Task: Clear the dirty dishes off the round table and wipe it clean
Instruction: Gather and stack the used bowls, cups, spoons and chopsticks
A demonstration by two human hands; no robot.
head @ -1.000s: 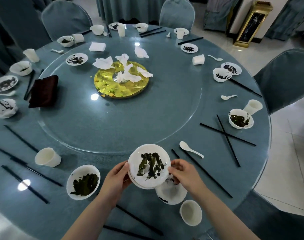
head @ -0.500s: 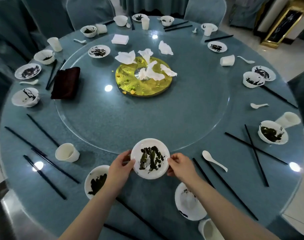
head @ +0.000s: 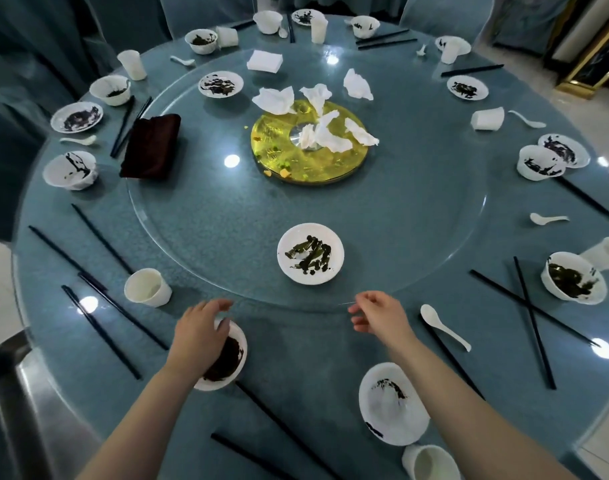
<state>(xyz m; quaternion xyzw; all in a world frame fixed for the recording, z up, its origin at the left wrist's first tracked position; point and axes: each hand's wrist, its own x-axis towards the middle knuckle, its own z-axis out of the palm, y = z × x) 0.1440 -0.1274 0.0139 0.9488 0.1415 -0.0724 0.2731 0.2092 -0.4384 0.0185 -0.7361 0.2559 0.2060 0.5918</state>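
- Left hand (head: 201,329) lay half-curled over dirty bowl (head: 223,358) at near tabletop (head: 313,358) edge, directly beneath, grip unconfirmed.
- Right hand (head: 379,315) hovered loosely open, empty, farther from bowl.

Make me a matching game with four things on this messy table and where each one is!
Things:
1. dark red cloth
2. crumpled napkins
3. white spoon
4. left hand

Places:
A. on the gold centre disc
B. over a dirty bowl
C. left part of the glass turntable
D. beside chopsticks, right of the right hand

Pairs: 1-C, 2-A, 3-D, 4-B
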